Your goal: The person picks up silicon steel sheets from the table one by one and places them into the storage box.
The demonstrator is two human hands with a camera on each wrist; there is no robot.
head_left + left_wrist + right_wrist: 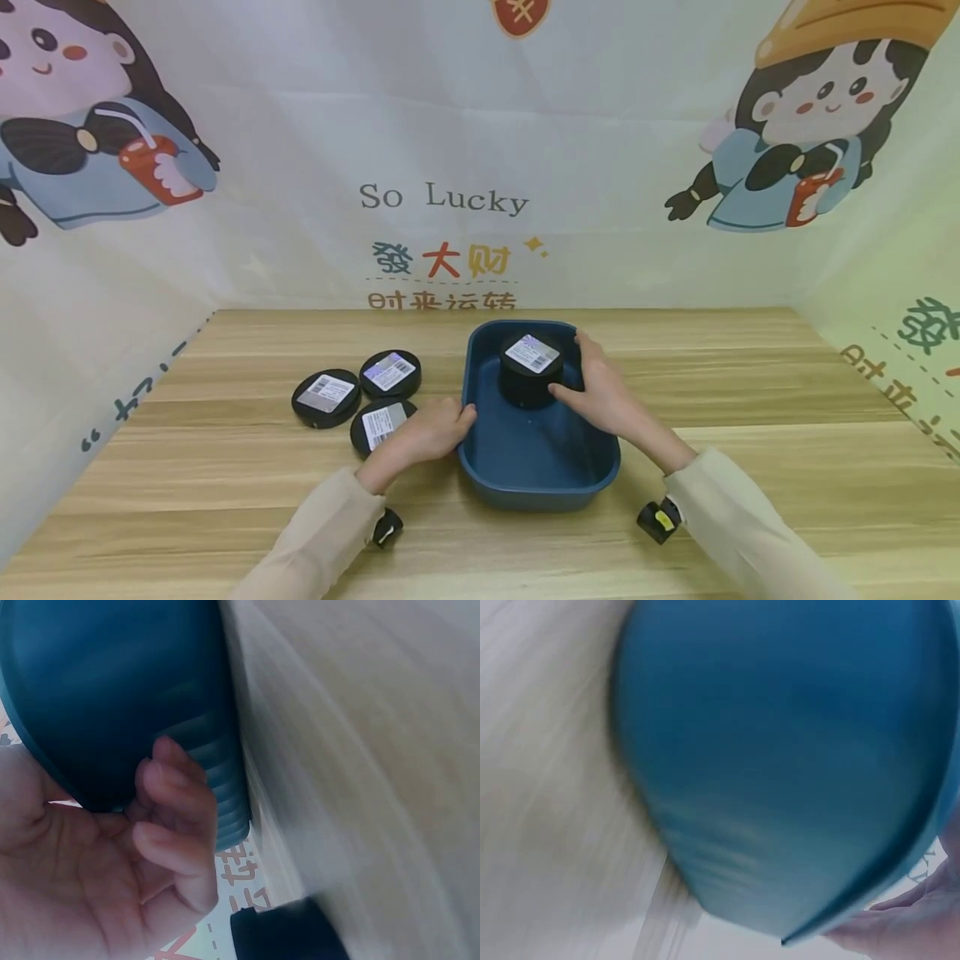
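Well past both hands, the view's pretty much filled by a pale cloth backdrop [600, 167], printed with cartoon figures and "So Lucky". Below the hands, everything's propped up by a light wood-grain table [765, 400]. Right between the hands, a deep blue, plastic-looking tub [532, 475] with rounded corners is set down on the wood. Both wrists are covered by beige cloth sleeves [322, 525].

The tub's near-side rim is gripped by the left hand [438, 427]: the rim's caught between thumb and fingers, and the outside wall is touched by the curled fingers. The right hand [596, 387] is reached over the opposite rim, thumb and index finger spread well apart, with the thumb right at the side of a squat black cylinder [531, 387]. Whether anything's actually held there can't be told, since the other fingers are hidden.

That cylinder is placed inside the tub, toward the far end, just beside the right thumb, and it's topped with a white and silver label. Beside the left hand, three flat black round discs [390, 373] are bunched together on the table, labels up; the nearest one is partly covered by that hand. Under each wrist, a small black device [658, 521] is worn.
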